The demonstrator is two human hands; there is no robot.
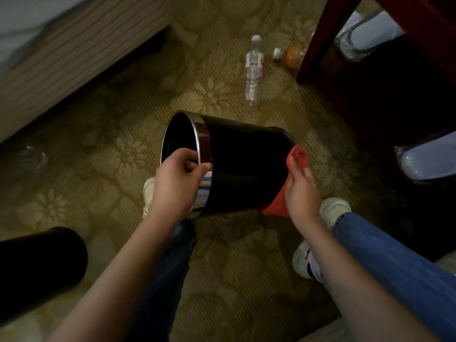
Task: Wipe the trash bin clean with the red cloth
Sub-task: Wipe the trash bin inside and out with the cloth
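A black trash bin (244,159) with a shiny metal rim band is held tipped on its side above the carpet, its mouth facing left. My left hand (176,183) grips the rim, fingers curled over the edge into the opening. My right hand (299,191) holds the red cloth (297,156) against the bin's base end on the right. Part of the cloth hangs below my palm.
A clear plastic bottle (253,70) and an orange drink bottle (291,55) lie on the patterned carpet beyond the bin. A bed base (74,60) fills the upper left, dark wooden furniture (370,82) the upper right. A black cylinder (37,270) lies lower left. My legs and white shoes are below.
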